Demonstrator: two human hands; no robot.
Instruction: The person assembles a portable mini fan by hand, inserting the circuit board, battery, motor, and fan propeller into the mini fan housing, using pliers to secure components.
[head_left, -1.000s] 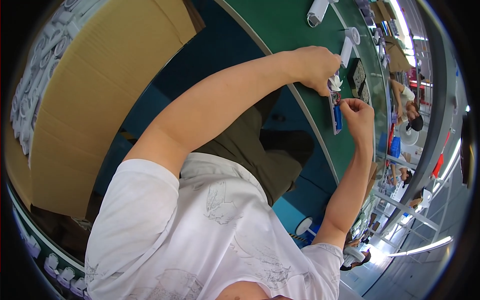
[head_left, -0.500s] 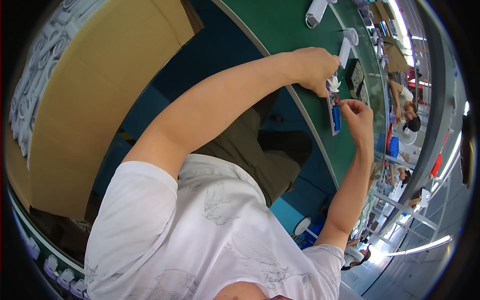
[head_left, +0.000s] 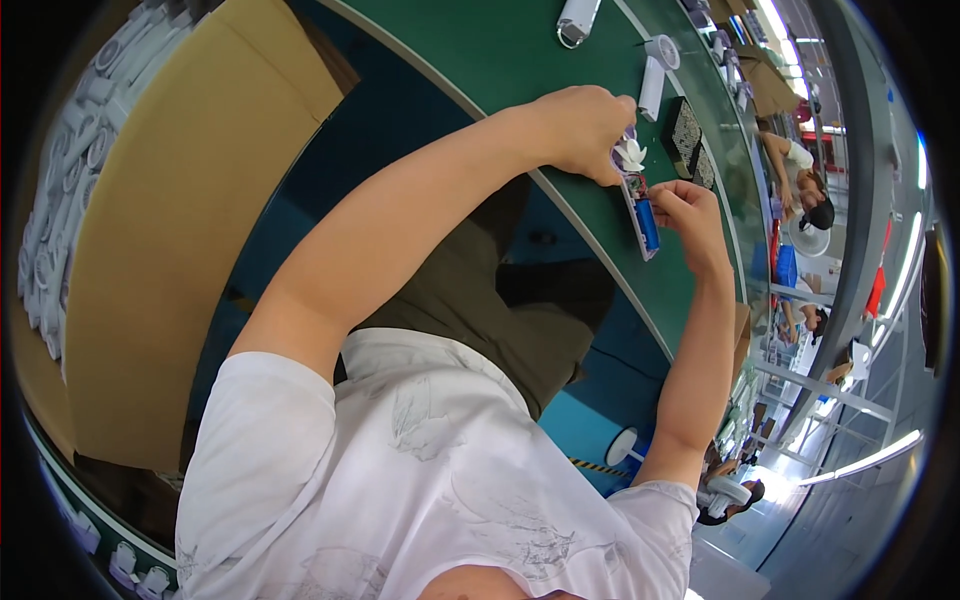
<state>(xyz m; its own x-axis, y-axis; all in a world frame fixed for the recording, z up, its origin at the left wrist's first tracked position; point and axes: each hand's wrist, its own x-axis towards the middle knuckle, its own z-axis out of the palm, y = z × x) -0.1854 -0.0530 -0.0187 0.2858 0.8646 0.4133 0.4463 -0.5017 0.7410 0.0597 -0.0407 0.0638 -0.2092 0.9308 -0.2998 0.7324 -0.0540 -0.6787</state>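
An opened handheld fan shell [head_left: 643, 246] is held over the green workbench [head_left: 510, 60]. It contains a long blue battery [head_left: 647, 222], white fan blades [head_left: 631, 154] and a small reddish circuit area between them. My left hand [head_left: 585, 132] is closed around the blade end of the shell, its fingertips partly hidden. My right hand [head_left: 692, 218] pinches at the inner end of the battery, beside the circuit. Whatever lies between those fingertips is too small to make out.
Past my hands lie a white handheld fan [head_left: 652, 85] and black trays [head_left: 684, 135] of small parts. A white fan body [head_left: 578, 20] is farther up the bench. At left stands a large carton [head_left: 190, 250] holding many white fan parts [head_left: 75, 200]. Other people work beyond the bench.
The view has shifted, so bench and hands appear a little farther left. Both hands keep nearly the same grip and pinch on the fan shell.
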